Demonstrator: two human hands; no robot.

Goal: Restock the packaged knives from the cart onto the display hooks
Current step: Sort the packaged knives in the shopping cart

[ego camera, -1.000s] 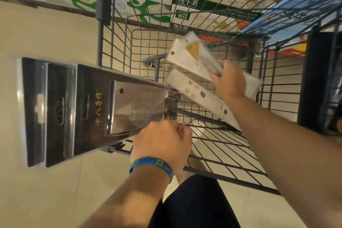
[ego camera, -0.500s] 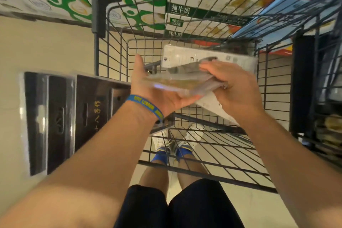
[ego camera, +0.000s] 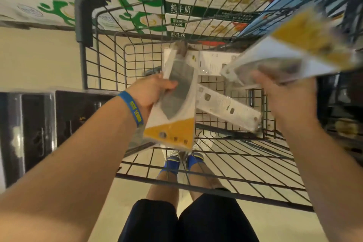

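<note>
The left hand [ego camera: 151, 92] grips a packaged knife [ego camera: 176, 108] by its long left edge, the thumb lying across the clear front and the fingers hidden behind the card. This pack is held over the middle of the cart [ego camera: 83, 12], roughly upright. Its orange end is near the person, its dark handle end points far, and a broad grey blade shows through the plastic. A blue wristband [ego camera: 136, 113] circles the left wrist.

The right hand [ego camera: 284, 96], seen from the back, has its fingers curled round the near end of a second packaged knife [ego camera: 290, 53]. This pack slants up and away to the right, above the cart's right side (it is badly blurred, so little more than white card, an orange patch and a grey shape can be made out).

Between the two hands and lower down, a long white pack [ego camera: 227, 107] lies tilted inside the cart's wire basket. Another white pack [ego camera: 213, 63] leans against the far wire wall behind it.

To the left of the cart, well apart from both hands, is a row of black packs [ego camera: 37, 129] with hang slots; what supports them cannot be told.

Through the near wires show the person's shoes [ego camera: 172, 160] with blue socks on a pale floor. Beyond the cart's far wall are stacked milk boxes [ego camera: 177, 9] printed in green and white.
</note>
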